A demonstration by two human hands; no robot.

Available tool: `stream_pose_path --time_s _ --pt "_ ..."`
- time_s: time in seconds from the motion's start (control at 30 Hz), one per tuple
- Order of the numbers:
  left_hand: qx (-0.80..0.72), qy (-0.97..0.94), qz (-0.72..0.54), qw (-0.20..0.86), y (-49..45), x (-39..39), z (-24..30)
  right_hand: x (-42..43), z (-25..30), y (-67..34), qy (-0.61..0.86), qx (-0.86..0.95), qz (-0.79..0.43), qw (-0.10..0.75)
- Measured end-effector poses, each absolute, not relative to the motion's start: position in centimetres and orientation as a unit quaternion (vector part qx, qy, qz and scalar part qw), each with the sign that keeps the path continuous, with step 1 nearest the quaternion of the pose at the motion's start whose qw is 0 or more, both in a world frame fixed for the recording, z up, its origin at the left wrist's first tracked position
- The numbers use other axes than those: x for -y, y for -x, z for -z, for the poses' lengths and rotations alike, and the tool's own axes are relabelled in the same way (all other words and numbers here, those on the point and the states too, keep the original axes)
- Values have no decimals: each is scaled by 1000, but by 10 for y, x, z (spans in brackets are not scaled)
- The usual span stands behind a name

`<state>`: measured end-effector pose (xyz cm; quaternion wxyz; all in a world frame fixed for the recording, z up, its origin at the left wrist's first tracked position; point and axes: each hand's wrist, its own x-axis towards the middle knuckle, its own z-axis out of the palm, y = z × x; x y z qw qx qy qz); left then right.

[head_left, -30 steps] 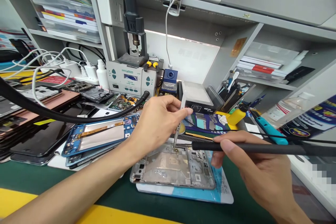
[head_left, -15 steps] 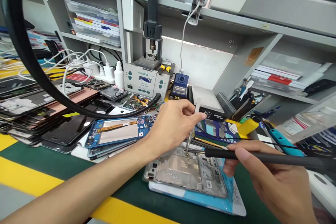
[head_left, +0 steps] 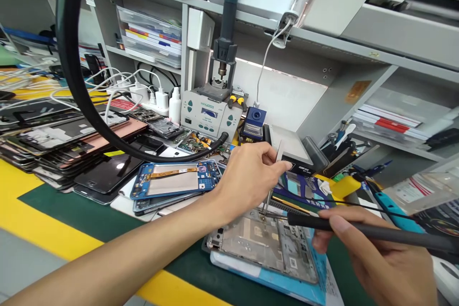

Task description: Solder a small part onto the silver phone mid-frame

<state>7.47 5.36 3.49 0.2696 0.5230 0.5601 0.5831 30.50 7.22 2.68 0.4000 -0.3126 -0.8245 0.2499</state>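
Observation:
My left hand [head_left: 251, 174] pinches a pair of metal tweezers [head_left: 280, 151], pointing down at the upper part of a grey phone frame [head_left: 251, 253]. In my right hand [head_left: 390, 258] is a soldering iron with a black handle [head_left: 308, 222], held like a pen. Its thin tip meets or nearly meets the tweezer points at a small brassy spot on the frame; contact is hard to tell. The frame lies flat on a blue and white pad [head_left: 236, 264], partly covered at the top by my left hand.
Blue phone frames [head_left: 172, 196] are stacked at left, beside piled dark phones [head_left: 107, 177]. Behind stands a hot-air station [head_left: 211, 114] with its black hose [head_left: 68, 57] arching across the left. A soldering station [head_left: 304, 168] and yellow-capped item [head_left: 346, 186] sit right.
The whole scene has shifted right and slightly down as the head view turned. Both hands keep their tools at the same spot on the phone frame.

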Motion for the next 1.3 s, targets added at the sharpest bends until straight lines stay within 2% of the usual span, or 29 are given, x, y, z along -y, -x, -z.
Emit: stream_pose_path --time_s 0.2,0.4,0.6,0.77,0.9,1.07,1.3 --pt "-565 -521 -584 260 -77 -52 -35 -73 -28 -306 330 808 -255 416" --pt "-567 -524 -579 262 -77 -51 -37 -77 -29 -309 300 828 -266 391" --pt "-568 -526 -574 266 -76 -51 -38 -76 -28 -309 321 804 -286 412" --pt "-566 -525 -575 272 -76 -51 -38 -77 -26 -313 306 820 -280 394" --pt "-563 -527 -573 279 -76 -50 -39 -79 -26 -312 321 802 -285 416" --pt "-559 -530 -570 284 -76 -50 -40 -73 -28 -303 337 782 -332 405" --pt "-559 -529 -566 295 -76 -48 -40 -52 -29 -290 398 681 -402 465"
